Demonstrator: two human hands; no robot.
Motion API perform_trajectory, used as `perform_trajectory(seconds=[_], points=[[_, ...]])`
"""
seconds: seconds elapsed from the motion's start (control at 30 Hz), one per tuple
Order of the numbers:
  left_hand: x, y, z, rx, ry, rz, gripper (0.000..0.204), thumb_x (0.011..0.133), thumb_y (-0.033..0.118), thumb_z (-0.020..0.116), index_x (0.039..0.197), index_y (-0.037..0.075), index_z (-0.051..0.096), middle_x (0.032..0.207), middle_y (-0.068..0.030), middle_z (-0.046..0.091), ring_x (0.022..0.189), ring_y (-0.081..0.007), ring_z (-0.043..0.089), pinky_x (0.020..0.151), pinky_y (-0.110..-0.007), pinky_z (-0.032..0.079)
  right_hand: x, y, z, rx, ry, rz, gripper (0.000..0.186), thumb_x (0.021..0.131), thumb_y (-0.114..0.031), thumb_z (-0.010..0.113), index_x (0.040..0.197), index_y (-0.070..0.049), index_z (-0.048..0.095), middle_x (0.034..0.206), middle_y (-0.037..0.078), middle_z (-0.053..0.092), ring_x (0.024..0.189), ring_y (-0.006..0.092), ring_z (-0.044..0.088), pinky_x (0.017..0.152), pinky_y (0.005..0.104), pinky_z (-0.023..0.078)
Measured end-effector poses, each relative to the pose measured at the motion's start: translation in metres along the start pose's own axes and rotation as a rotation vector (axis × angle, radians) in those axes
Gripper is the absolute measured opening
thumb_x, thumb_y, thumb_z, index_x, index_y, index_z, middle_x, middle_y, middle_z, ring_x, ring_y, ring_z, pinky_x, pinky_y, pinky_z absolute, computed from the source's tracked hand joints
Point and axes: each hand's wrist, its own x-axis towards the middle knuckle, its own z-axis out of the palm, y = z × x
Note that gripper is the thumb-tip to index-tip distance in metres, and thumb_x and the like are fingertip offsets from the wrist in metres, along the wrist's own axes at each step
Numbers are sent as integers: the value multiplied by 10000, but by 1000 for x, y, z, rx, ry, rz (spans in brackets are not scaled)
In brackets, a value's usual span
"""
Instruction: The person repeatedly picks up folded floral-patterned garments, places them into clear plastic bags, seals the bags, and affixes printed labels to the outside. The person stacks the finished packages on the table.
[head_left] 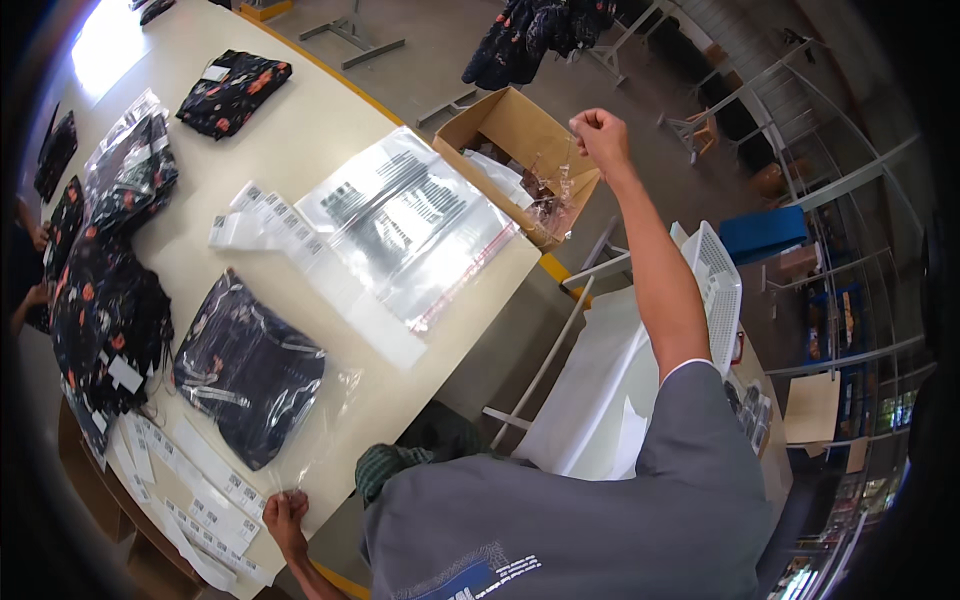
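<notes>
My left hand (285, 512) pinches the edge of a clear plastic bag at the table's front edge; the bag holds a folded dark floral garment (245, 365). My raised right hand (602, 138) is closed above a cardboard box (475, 170) that contains crumpled plastic and paper; what it pinches is too thin to make out. Flat clear bags (400, 230) and label strips (270, 215) lie beside the bagged garment on the cream table (330, 120). More label strips (200, 480) lie near my left hand. Loose floral garments (110, 330) are piled along the left.
Another person's hands (38, 295) are at the far left. Another folded garment (230, 95) lies toward the back. To my right are a white-covered stand (585, 380), a white plastic basket (715, 280) and a blue object (760, 232). Metal stands and hanging garments (530, 35) are behind the box.
</notes>
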Motion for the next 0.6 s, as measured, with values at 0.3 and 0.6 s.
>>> perform_trajectory(seconds=[0.3, 0.6], points=[[-10, -6, 18, 40, 269, -12, 174, 985, 210, 540, 915, 77, 628, 846, -43, 670, 742, -135, 647, 665, -223, 518, 156, 102, 25, -85, 109, -53, 32, 867, -57, 669, 879, -47, 641, 746, 25, 660, 630, 83, 649, 487, 261, 494], [-7, -9, 19, 85, 307, 7, 218, 980, 248, 511, 886, 82, 617, 810, -33, 657, 694, -125, 620, 639, -234, 500, 125, 184, 49, -597, 87, -17, 445, 804, -126, 623, 1238, -42, 582, 1037, 153, 697, 985, 363, 670, 881, 421, 523]])
